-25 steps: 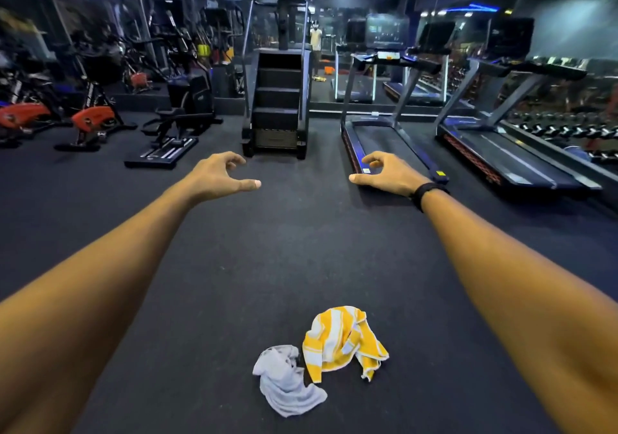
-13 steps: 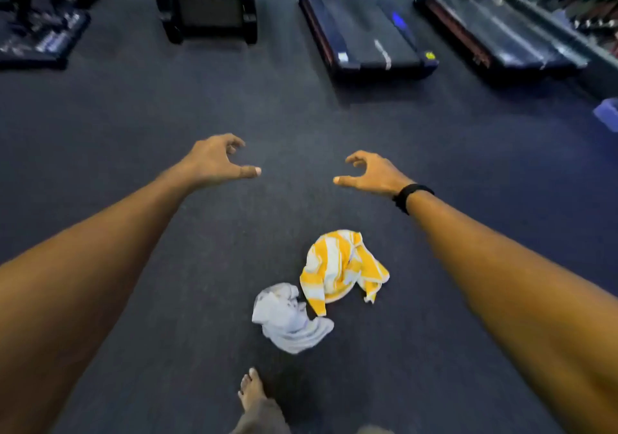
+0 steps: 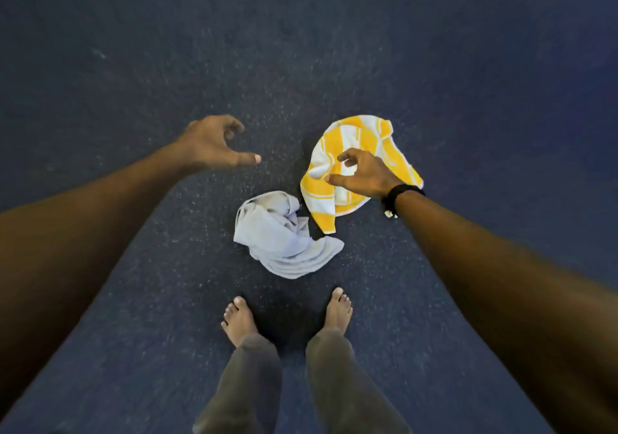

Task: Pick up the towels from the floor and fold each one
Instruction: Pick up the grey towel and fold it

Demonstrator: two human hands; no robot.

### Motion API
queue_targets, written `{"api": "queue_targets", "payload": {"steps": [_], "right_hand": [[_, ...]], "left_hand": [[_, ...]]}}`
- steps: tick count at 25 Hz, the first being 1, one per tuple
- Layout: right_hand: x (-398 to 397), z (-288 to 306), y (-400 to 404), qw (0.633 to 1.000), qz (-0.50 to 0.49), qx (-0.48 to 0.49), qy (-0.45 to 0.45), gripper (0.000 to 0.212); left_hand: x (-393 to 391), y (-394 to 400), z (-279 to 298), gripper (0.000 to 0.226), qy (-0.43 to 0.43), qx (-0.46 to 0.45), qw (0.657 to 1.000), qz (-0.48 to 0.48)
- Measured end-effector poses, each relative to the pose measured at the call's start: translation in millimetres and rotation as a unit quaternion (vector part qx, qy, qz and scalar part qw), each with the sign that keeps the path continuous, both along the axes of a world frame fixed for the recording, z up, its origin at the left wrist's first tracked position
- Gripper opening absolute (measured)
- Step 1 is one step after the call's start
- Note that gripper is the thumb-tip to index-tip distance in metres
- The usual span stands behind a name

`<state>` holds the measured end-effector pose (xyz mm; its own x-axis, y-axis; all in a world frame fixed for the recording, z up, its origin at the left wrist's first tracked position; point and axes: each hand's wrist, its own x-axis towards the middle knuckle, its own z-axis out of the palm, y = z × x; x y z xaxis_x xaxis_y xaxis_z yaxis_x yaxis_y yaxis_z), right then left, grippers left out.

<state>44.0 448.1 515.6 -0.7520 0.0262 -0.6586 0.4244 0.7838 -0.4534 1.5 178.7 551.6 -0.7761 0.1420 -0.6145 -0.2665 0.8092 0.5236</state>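
Two towels lie crumpled on the dark floor, and both hands hang above it with loosely curled fingers, holding nothing. From the left: the left hand is over bare floor; the grey towel lies near the middle, just in front of the bare feet; the yellow striped towel is just beside it, under the right hand. I judge it best to take the yellow one by a free corner and lift it so it does not drag the grey one. Nothing blocks the reach.
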Motion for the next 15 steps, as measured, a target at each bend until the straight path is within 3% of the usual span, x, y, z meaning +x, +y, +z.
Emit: {"api": "queue_targets", "payload": {"steps": [6, 10, 13, 15], "right_hand": [[28.7, -184.8, -15.3, 0.998, 0.017, -0.002, -0.058, 0.046], [54.1, -267.9, -36.2, 0.993, 0.057, -0.016, -0.103, 0.037], [75.4, -311.1, -53.1, 0.975, 0.165, 0.034, -0.146, 0.054], [87.9, -325.4, -58.7, 0.968, 0.186, 0.082, -0.147, 0.064]], "left_hand": [[14.6, 0.4, -159.3, 0.069, -0.044, 0.004, 0.999, 0.016], [25.6, 10.8, -226.4, 0.071, -0.065, 0.008, 0.998, -0.001], [27.0, 17.8, -253.7, 0.071, -0.067, 0.012, 0.998, -0.007], [27.8, 23.6, -259.4, 0.071, -0.065, 0.012, 0.998, -0.017]]}}
